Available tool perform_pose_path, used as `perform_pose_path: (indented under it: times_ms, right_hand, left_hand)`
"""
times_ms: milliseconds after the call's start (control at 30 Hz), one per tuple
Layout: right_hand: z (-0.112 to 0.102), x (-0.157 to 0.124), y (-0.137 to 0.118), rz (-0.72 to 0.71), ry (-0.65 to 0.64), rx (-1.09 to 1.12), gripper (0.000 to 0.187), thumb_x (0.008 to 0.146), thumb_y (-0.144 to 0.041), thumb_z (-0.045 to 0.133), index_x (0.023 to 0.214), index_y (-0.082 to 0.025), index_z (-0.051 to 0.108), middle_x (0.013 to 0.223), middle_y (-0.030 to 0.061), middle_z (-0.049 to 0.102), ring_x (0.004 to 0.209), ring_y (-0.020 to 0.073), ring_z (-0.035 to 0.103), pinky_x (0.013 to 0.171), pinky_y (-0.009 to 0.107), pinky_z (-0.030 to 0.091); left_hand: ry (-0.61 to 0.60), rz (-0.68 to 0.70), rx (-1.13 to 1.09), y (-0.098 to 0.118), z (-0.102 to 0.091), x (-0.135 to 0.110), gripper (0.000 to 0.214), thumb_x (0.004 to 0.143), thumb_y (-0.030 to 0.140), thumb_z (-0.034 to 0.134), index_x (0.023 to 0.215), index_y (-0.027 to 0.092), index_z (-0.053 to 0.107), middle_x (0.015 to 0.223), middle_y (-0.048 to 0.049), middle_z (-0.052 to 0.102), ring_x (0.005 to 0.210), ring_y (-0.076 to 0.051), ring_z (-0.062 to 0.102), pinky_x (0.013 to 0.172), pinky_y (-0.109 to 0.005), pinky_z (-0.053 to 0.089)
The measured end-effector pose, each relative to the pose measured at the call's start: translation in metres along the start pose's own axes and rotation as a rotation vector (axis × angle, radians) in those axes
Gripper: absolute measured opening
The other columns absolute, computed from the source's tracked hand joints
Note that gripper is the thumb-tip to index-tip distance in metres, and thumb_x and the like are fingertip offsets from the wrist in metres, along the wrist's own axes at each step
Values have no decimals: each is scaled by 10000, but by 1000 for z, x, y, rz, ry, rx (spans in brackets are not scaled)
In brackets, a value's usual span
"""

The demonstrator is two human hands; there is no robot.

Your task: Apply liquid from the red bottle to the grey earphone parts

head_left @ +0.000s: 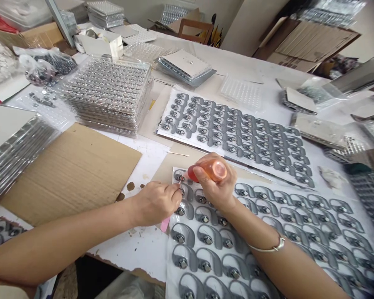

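Observation:
My right hand (220,191) is wrapped round a small orange-red squeeze bottle (210,170), tilted with its nozzle down to the left. The nozzle meets a grey hook-shaped piece (178,176) at the far left corner of the near white sheet (171,265). Beside it, my left hand (157,203) is closed on a slim tool with a pink end (165,224); its thin tip reaches the same piece, and the fingers hide most of it. Rows of similar grey pieces with shiny round metal parts (207,239) cover the sheet. A silvery bangle (272,249) circles my right wrist.
A second sheet of grey pieces (237,128) lies behind. Brown cardboard (71,170) is at left, with a tall stack of filled clear trays (102,91) beyond it. A cotton swab (178,153) lies near the hands. More trays (318,128) stand at right.

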State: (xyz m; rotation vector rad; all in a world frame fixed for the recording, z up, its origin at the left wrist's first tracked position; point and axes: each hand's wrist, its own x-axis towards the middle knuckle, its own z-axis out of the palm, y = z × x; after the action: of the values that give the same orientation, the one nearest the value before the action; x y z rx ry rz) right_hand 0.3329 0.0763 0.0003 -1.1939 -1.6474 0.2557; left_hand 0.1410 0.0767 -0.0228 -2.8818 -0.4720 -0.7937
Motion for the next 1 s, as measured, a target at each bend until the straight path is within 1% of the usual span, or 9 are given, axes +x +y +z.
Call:
perform_pose_path:
  times_ms: [233,400,533,633,833,933,1000]
  right_hand:
    - [-1,-1,3,-18,10,20,153,818,-292,660,734,-192,579,677,5,591,607,135,551,592,301,450]
    - [-1,-2,3,6,5,6,168,813,-324,661,739,-196,581,680,11,603,606,144,560,594,312,460]
    - [-1,-2,3,-11,2,28,124,799,-264,672,749,-191,585,688,3,596,610,130,555,595,299,452]
    - [-2,-2,4,-17,1,53,117,789,-238,682,750,-188,583,694,1,585,604,125,547,578,292,443]
    - [-3,-3,5,-59,5,-11,148,796,-273,683,743,-195,568,684,8,591,595,131,546,571,301,457]
    - [-3,-3,4,-74,12,-7,150,795,-286,680,747,-198,569,677,10,593,590,134,546,560,306,459]
    - [-4,1,2,-45,37,39,160,807,-316,666,742,-202,574,679,14,591,587,137,549,552,314,461]
  left_hand:
    - [17,0,-7,0,-1,1,174,916,71,422,902,61,596,925,-154,717,711,-190,705,542,-293,589]
    - [-19,6,4,1,0,1,199,922,72,394,915,73,593,953,-154,713,712,-179,700,546,-284,584]
    - [-48,9,7,0,0,0,217,928,69,373,921,72,589,948,-161,709,730,-181,703,581,-289,595]
    - [-52,12,-7,-1,0,-1,220,932,68,369,926,59,589,927,-169,706,752,-197,709,575,-295,598]
    - [-104,0,-18,-1,0,-1,185,921,66,399,943,53,582,946,-179,696,792,-221,712,580,-312,606]
    - [-96,13,-32,-1,0,-1,185,920,79,401,948,48,581,963,-190,693,799,-220,709,596,-311,610]
    - [-78,13,-35,-1,0,-1,194,922,78,390,940,55,582,958,-184,697,789,-209,707,604,-307,611]
